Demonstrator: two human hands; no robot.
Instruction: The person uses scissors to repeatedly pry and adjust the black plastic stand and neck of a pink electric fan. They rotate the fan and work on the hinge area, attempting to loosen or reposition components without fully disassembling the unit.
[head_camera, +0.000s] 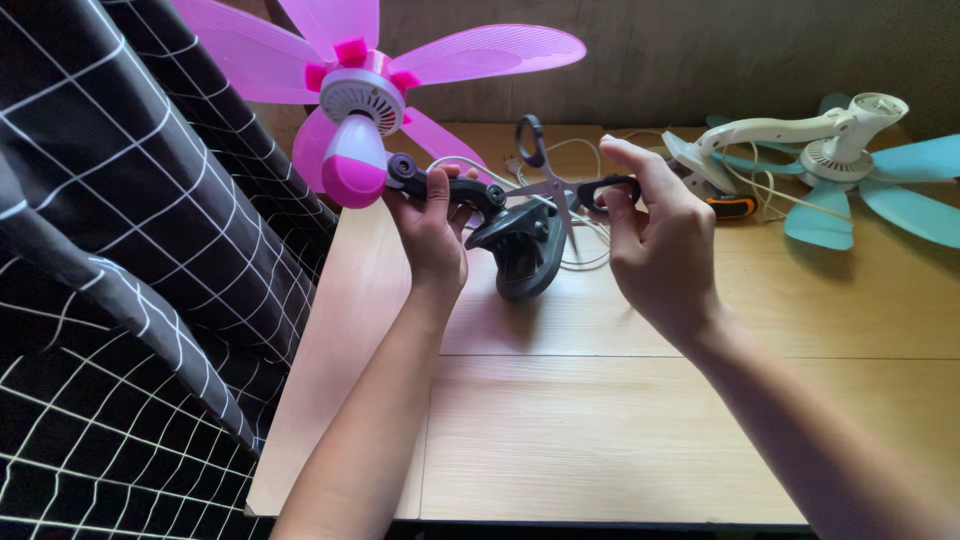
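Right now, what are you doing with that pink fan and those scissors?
A person's left hand holds the black arm of a pink clip-on fan above a wooden table. The right hand holds scissors with their blades pointed down at the fan's dark clamp. A white and teal fan lies on the table farther right, with white cords and an orange-handled tool beside it.

The pink fan (352, 90) is glossy plastic with translucent blades; its clamp (522, 250) looks like matt dark plastic. The scissors (552, 190) have metal blades. The worktop (600, 420) is smooth pale wood.
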